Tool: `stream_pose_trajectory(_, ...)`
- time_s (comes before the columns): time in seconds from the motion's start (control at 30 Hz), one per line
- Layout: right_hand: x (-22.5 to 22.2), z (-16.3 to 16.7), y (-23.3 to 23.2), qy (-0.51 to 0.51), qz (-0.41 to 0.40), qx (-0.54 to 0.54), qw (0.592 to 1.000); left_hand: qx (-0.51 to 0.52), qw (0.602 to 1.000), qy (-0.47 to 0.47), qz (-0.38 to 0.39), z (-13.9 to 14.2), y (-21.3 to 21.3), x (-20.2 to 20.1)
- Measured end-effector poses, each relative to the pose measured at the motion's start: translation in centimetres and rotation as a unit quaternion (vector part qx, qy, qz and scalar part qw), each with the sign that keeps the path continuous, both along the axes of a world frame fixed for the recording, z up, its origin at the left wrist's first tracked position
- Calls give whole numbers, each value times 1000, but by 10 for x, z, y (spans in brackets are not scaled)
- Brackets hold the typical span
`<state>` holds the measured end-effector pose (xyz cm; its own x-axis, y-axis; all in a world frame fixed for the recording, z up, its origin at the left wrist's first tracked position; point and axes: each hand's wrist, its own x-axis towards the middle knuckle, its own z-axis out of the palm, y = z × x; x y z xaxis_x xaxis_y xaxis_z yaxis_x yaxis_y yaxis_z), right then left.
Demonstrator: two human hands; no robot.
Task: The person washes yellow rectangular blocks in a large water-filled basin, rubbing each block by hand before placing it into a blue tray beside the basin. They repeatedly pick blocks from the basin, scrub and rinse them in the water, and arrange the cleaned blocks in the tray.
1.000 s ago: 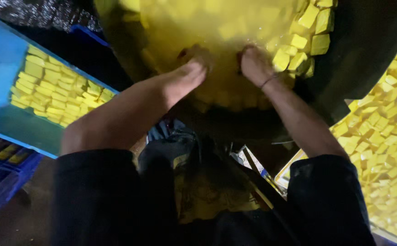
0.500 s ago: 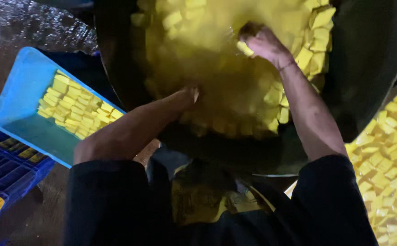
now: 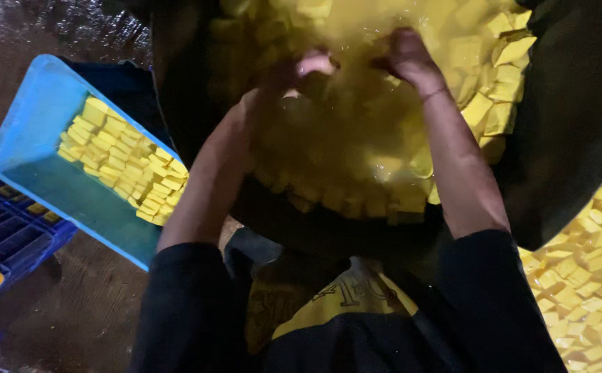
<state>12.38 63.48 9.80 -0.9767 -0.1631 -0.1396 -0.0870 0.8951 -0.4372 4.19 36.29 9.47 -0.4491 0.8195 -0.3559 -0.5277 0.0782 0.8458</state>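
A big black pan [image 3: 563, 138] holds yellow liquid and many yellow cubes [image 3: 501, 90], some floating at the right and some along the near rim. Both of my hands are down in the liquid near the middle of the pan, a short way apart. My left hand [image 3: 304, 69] has its fingers curled, and the tips are blurred by the liquid. My right hand [image 3: 404, 59] is palm down with its fingers under the surface. Whether either hand holds a cube is hidden.
A light blue tray [image 3: 38, 117] with rows of yellow cubes [image 3: 125, 169] sits to the left of the pan. Dark blue crates [image 3: 4, 228] stand at the lower left on a wet floor. A heap of yellow cubes [image 3: 591, 276] lies at the right.
My left hand has moved from the pan's near rim out into the liquid. My right hand has come left toward it, so both hands are now close together.
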Motion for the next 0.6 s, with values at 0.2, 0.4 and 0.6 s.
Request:
stream_pose_trajectory(0.2,39,37,26,-144,-270,-473,826,143,966,-28,213,-25,74,13)
stream_pose_trajectory(0.4,33,86,-16,-85,-231,-475,845,282,895,-142,316,-21,121,44)
stream_pose_trajectory(0.6,21,111,-47,178,-96,-216,955,311,848,-233,361,-3,135,62)
